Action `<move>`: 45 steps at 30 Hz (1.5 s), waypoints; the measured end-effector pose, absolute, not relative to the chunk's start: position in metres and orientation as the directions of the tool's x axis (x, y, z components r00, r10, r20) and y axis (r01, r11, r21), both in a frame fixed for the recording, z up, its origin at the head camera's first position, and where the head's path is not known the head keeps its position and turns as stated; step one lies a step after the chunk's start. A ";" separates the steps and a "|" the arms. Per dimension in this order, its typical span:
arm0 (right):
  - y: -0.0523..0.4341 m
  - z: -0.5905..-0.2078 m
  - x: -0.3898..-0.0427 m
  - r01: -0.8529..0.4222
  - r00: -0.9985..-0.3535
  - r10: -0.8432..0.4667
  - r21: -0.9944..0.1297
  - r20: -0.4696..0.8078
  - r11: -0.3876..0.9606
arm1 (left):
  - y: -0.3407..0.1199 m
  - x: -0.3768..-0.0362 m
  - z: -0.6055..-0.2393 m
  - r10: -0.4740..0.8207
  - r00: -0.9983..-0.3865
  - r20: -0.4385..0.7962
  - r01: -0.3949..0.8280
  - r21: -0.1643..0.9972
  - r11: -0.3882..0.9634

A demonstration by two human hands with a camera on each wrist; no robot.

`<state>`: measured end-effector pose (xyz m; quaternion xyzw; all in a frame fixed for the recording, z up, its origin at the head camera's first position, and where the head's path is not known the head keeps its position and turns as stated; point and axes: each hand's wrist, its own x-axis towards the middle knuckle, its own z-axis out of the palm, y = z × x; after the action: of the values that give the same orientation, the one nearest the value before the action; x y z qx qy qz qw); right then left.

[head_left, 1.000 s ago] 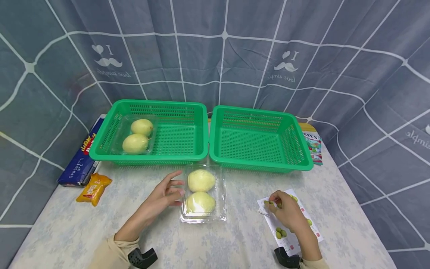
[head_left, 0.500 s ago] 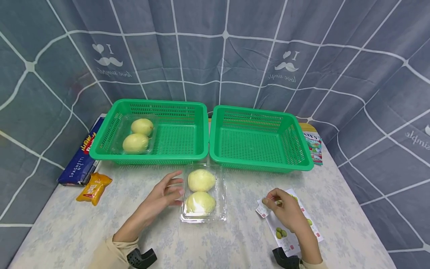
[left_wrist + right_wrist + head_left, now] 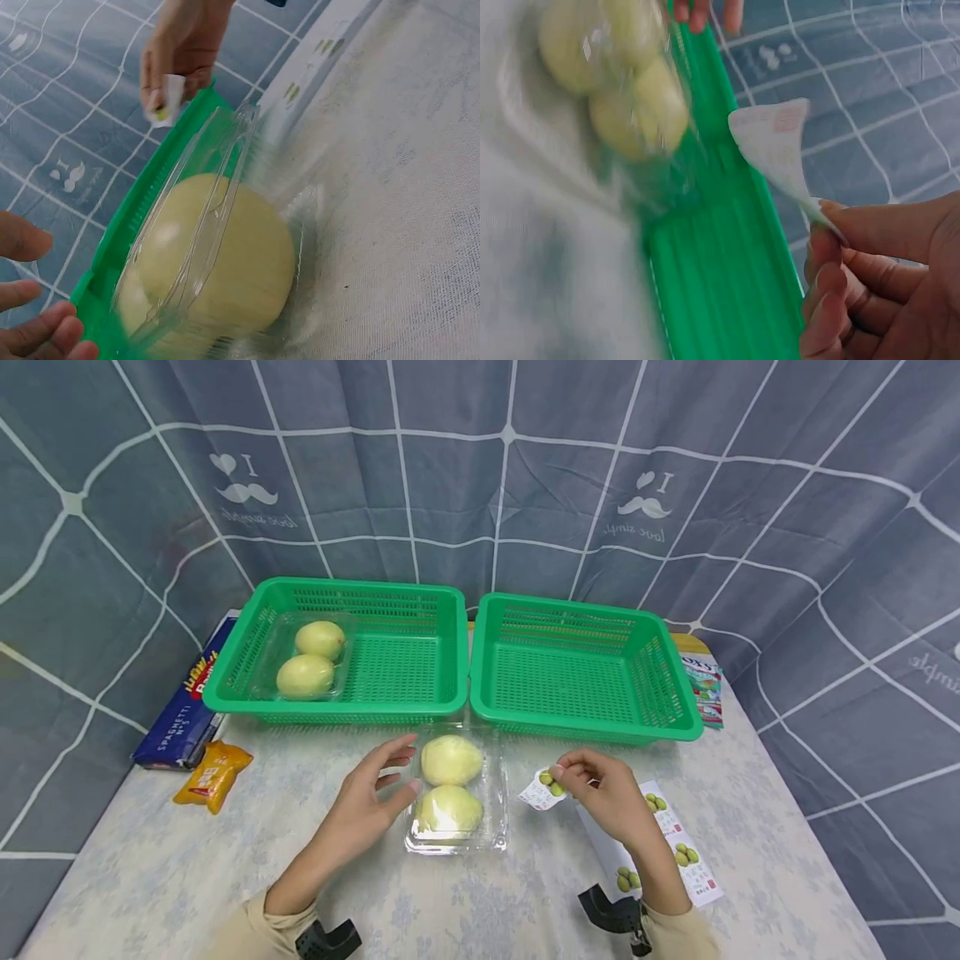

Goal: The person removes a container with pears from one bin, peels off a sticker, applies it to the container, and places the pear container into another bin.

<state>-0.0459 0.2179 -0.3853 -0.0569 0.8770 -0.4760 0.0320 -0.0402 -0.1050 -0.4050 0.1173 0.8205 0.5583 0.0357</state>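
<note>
A clear plastic clamshell box (image 3: 491, 835) with two pale yellow melons (image 3: 450, 810) inside lies on the table in front of the green baskets. My left hand (image 3: 371, 802) is at the box's left side, fingers spread and thumb close to its edge; whether it touches cannot be told. Between thumb and fingertips my right hand (image 3: 611, 793) pinches a small white sticker (image 3: 542, 792) printed with green fruit. In the right wrist view the sticker (image 3: 772, 146) bends upward from the grip. The sticker sheet (image 3: 678, 852) lies under the right forearm, partly hidden by it.
The left green basket (image 3: 405, 710) holds another clear box with two melons (image 3: 305, 675). A second green basket (image 3: 585, 727) stands beside it. A blue spaghetti box (image 3: 176, 727) and an orange packet (image 3: 213, 774) lie at left; a colourful bag (image 3: 702, 685) stands at right.
My right hand has lifted the sticker off the sheet and carried it left toward the clear box. The left hand has shifted slightly right, its thumb straighter.
</note>
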 end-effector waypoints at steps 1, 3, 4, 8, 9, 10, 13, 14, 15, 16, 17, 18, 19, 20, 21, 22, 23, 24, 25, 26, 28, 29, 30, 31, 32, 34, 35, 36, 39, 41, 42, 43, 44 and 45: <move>0.214 -0.384 -0.047 -0.062 -0.990 -0.143 -0.856 -0.013 0.512 | -0.102 -0.040 -0.404 0.233 -0.968 0.098 0.179 0.916 0.359; 0.204 -0.382 -0.051 -0.052 -0.984 -0.172 -0.881 -0.034 0.469 | -0.098 -0.039 -0.404 0.245 -0.961 0.129 0.216 0.903 0.372; 0.199 -0.382 -0.052 -0.050 -0.981 -0.190 -0.890 -0.042 0.453 | -0.095 -0.039 -0.403 0.254 -0.958 0.135 0.226 0.900 0.372; 0.176 -0.383 -0.058 -0.048 -0.969 -0.238 -0.907 -0.059 0.419 | -0.086 -0.041 -0.401 0.295 -0.949 0.107 0.212 0.912 0.351; 0.170 -0.384 -0.059 -0.044 -0.968 -0.241 -0.909 -0.063 0.414 | -0.083 -0.041 -0.401 0.303 -0.949 0.091 0.197 0.918 0.343; 0.165 -0.384 -0.059 -0.038 -0.967 -0.244 -0.912 -0.069 0.409 | -0.081 -0.041 -0.400 0.306 -0.949 0.075 0.182 0.924 0.337; 0.151 -0.387 -0.059 -0.020 -0.967 -0.243 -0.919 -0.083 0.394 | -0.076 -0.043 -0.400 0.290 -0.956 0.054 0.150 0.935 0.322; 0.147 -0.388 -0.059 -0.016 -0.966 -0.244 -0.920 -0.087 0.392 | -0.075 -0.043 -0.401 0.276 -0.960 0.057 0.147 0.937 0.318; 0.144 -0.389 -0.060 -0.014 -0.965 -0.246 -0.921 -0.089 0.390 | -0.074 -0.044 -0.401 0.260 -0.964 0.063 0.146 0.938 0.316; 0.141 -0.389 -0.060 -0.013 -0.965 -0.247 -0.922 -0.090 0.387 | -0.074 -0.044 -0.402 0.243 -0.967 0.073 0.150 0.938 0.313; 0.139 -0.390 -0.059 -0.015 -0.964 -0.249 -0.924 -0.088 0.383 | -0.074 -0.045 -0.403 0.229 -0.970 0.085 0.155 0.939 0.307; 0.138 -0.391 -0.060 -0.016 -0.964 -0.251 -0.925 -0.087 0.380 | -0.074 -0.045 -0.404 0.217 -0.971 0.096 0.161 0.939 0.305; 0.137 -0.391 -0.060 -0.016 -0.964 -0.251 -0.926 -0.085 0.378 | -0.075 -0.045 -0.405 0.210 -0.972 0.105 0.166 0.939 0.301; 0.137 -0.392 -0.060 -0.018 -0.965 -0.249 -0.926 -0.083 0.377 | -0.075 -0.045 -0.405 0.205 -0.972 0.112 0.171 0.938 0.302; 0.137 -0.393 -0.060 -0.022 -0.966 -0.246 -0.925 -0.078 0.379 | -0.076 -0.046 -0.406 0.199 -0.973 0.118 0.176 0.936 0.304; 0.137 -0.394 -0.060 -0.025 -0.967 -0.242 -0.924 -0.074 0.382 | -0.077 -0.046 -0.406 0.192 -0.974 0.122 0.178 0.934 0.310; 0.137 -0.394 -0.061 -0.033 -0.969 -0.239 -0.920 -0.067 0.390 | -0.077 -0.047 -0.406 0.183 -0.975 0.123 0.178 0.930 0.321; 0.137 -0.396 -0.061 -0.039 -0.970 -0.235 -0.916 -0.060 0.398 | -0.078 -0.047 -0.406 0.173 -0.977 0.124 0.177 0.925 0.336; 0.137 -0.397 -0.061 -0.048 -0.972 -0.229 -0.911 -0.052 0.410 | -0.078 -0.048 -0.406 0.161 -0.979 0.125 0.175 0.919 0.354; 0.137 -0.398 -0.062 -0.057 -0.974 -0.224 -0.905 -0.043 0.422 | -0.078 -0.049 -0.407 0.151 -0.980 0.127 0.175 0.911 0.374; 0.136 -0.400 -0.063 -0.071 -0.978 -0.209 -0.893 -0.027 0.445 | -0.077 -0.051 -0.408 0.136 -0.981 0.136 0.182 0.890 0.418; 0.135 -0.401 -0.063 -0.080 -0.979 -0.202 -0.885 -0.016 0.458 | -0.077 -0.051 -0.409 0.132 -0.981 0.144 0.188 0.878 0.439; 0.134 -0.401 -0.063 -0.084 -0.981 -0.192 -0.881 -0.008 0.466 | -0.077 -0.052 -0.409 0.131 -0.979 0.157 0.200 0.866 0.459; 0.133 -0.402 -0.064 -0.091 -0.983 -0.182 -0.873 0.003 0.479 | -0.076 -0.053 -0.410 0.132 -0.976 0.173 0.216 0.852 0.478; 0.132 -0.403 -0.064 -0.098 -0.985 -0.173 -0.865 0.013 0.493 | -0.076 -0.053 -0.411 0.133 -0.973 0.190 0.231 0.838 0.495; 0.130 -0.405 -0.065 -0.118 -0.987 -0.158 -0.846 0.040 0.520 | -0.075 -0.054 -0.414 0.136 -0.961 0.239 0.275 0.803 0.529; 0.129 -0.406 -0.065 -0.128 -0.987 -0.152 -0.834 0.054 0.537 | -0.074 -0.055 -0.415 0.139 -0.955 0.263 0.296 0.784 0.546; 0.128 -0.407 -0.065 -0.140 -0.987 -0.147 -0.821 0.070 0.553 | -0.073 -0.056 -0.416 0.143 -0.948 0.284 0.314 0.764 0.563; 0.127 -0.411 -0.064 -0.196 -0.980 -0.148 -0.777 0.133 0.598 | -0.071 -0.057 -0.419 0.153 -0.929 0.337 0.358 0.710 0.606; 0.125 -0.412 -0.064 -0.224 -0.975 -0.150 -0.753 0.166 0.619 | -0.070 -0.056 -0.421 0.159 -0.921 0.355 0.372 0.684 0.627; 0.125 -0.413 -0.063 -0.239 -0.971 -0.151 -0.741 0.185 0.628 | -0.069 -0.056 -0.422 0.160 -0.920 0.358 0.374 0.678 0.633; 0.124 -0.414 -0.063 -0.254 -0.967 -0.151 -0.729 0.205 0.636 | -0.069 -0.055 -0.422 0.162 -0.917 0.365 0.379 0.670 0.638; 0.124 -0.414 -0.063 -0.266 -0.963 -0.150 -0.719 0.222 0.642 | -0.069 -0.055 -0.423 0.164 -0.915 0.370 0.383 0.662 0.644; 0.123 -0.415 -0.062 -0.270 -0.962 -0.146 -0.709 0.232 0.651 | -0.069 -0.055 -0.423 0.163 -0.913 0.373 0.384 0.655 0.650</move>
<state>-0.0622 0.1228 -0.4149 -0.1148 0.9054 -0.4015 -0.0770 -0.0553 -0.0691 -0.4230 0.1524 0.8973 0.3893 -0.1420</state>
